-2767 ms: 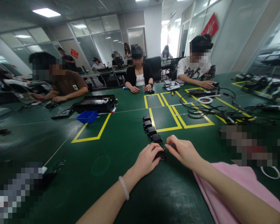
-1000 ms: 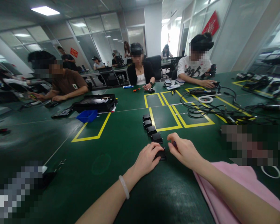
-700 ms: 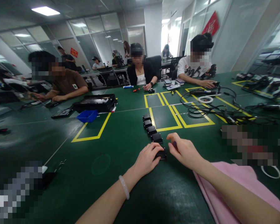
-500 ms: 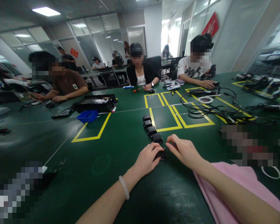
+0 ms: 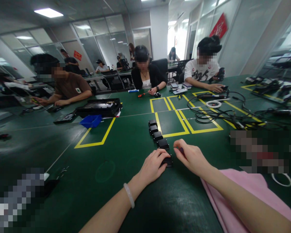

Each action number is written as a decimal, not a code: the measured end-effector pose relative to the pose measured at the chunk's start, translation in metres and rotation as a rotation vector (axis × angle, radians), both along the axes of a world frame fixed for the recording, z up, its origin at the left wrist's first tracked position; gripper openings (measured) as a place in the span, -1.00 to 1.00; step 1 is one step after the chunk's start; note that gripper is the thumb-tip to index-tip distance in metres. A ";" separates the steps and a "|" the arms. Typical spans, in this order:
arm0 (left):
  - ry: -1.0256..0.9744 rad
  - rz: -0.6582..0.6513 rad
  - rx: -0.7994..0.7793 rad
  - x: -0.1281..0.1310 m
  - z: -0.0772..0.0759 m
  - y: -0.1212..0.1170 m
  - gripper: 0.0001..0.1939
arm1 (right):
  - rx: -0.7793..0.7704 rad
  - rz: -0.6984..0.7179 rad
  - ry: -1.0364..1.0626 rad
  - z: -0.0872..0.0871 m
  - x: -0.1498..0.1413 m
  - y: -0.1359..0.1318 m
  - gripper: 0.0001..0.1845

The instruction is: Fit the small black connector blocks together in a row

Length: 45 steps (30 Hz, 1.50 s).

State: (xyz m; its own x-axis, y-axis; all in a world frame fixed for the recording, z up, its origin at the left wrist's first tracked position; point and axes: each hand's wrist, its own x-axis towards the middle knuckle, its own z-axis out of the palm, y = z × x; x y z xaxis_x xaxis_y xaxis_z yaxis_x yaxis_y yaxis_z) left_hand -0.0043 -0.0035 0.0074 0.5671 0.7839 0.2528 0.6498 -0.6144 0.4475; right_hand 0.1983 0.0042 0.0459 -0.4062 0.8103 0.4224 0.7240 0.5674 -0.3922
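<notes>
Left fingers [image 5: 163,153] gripping black block [image 5: 169,162]; right fingers [image 5: 181,143] curled, hold unclear; blue bin [image 5: 88,123] near black tray [image 5: 97,112], contents unclear

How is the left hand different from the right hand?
The left hand grips a black block; the right hand is curled beside it, apart. The left arm wears a white bracelet; the right arm shows none. The left arm reaches over green table, the right arm over pink cloth. Both hands are bare.
</notes>
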 end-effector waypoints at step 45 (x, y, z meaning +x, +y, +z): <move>-0.001 0.006 0.001 0.001 -0.001 0.000 -0.63 | 0.046 -0.008 0.000 -0.001 -0.001 0.000 -0.89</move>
